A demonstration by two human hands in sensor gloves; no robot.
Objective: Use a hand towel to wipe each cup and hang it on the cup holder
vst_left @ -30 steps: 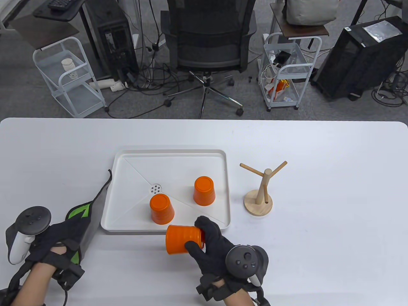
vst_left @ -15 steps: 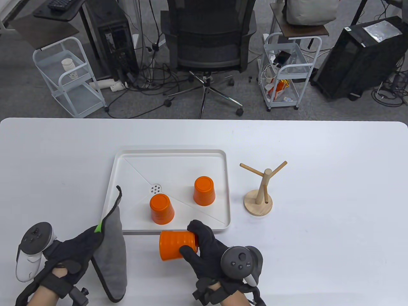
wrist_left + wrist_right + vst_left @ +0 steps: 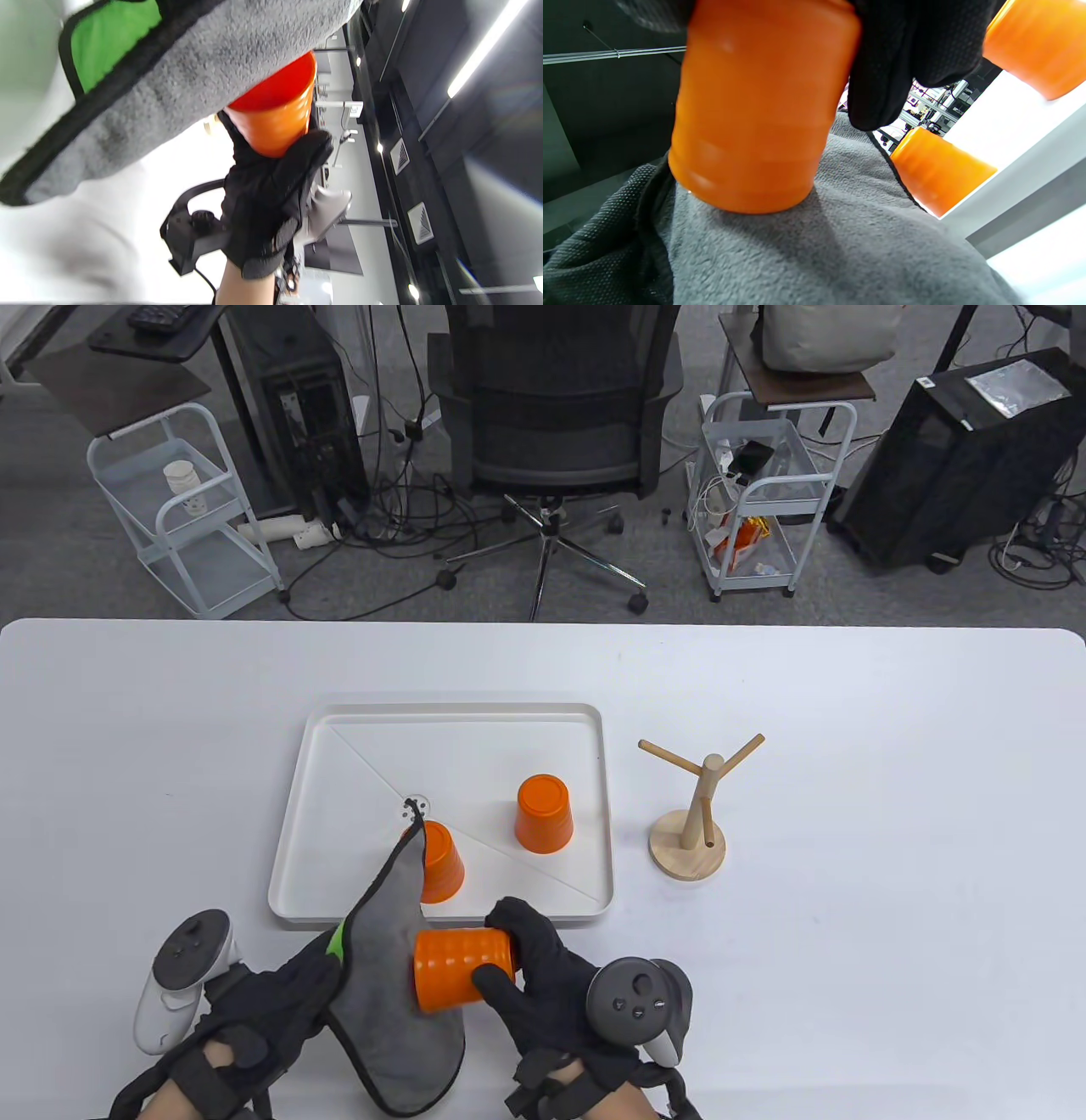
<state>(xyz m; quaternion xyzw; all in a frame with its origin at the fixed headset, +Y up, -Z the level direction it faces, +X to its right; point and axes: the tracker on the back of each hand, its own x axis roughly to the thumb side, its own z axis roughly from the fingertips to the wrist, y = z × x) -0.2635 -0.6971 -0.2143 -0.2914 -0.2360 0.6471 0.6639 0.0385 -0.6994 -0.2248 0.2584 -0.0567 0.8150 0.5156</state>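
Note:
My right hand (image 3: pixel 526 963) grips an orange cup (image 3: pixel 462 969) lying sideways above the table's front edge, its mouth pointing left. My left hand (image 3: pixel 280 997) holds a grey hand towel (image 3: pixel 394 984) with a green patch, draped up against the cup's mouth. The right wrist view shows the held orange cup (image 3: pixel 759 106) pressed into the grey towel (image 3: pixel 818 250). Two more orange cups stand upside down in the white tray (image 3: pixel 339 746): one (image 3: pixel 441 861) partly behind the towel's tip, one (image 3: pixel 543 813) further right. The wooden cup holder (image 3: pixel 691 814) stands right of the tray, its pegs bare.
An office chair (image 3: pixel 556 432), wire carts and computer towers stand on the floor beyond the table's far edge. The white table (image 3: pixel 848 899) stretches wide on the right past the holder.
My left hand has carried the towel rightward from the tray's left side to the cup's mouth. My right hand has shifted the cup slightly left and nearer.

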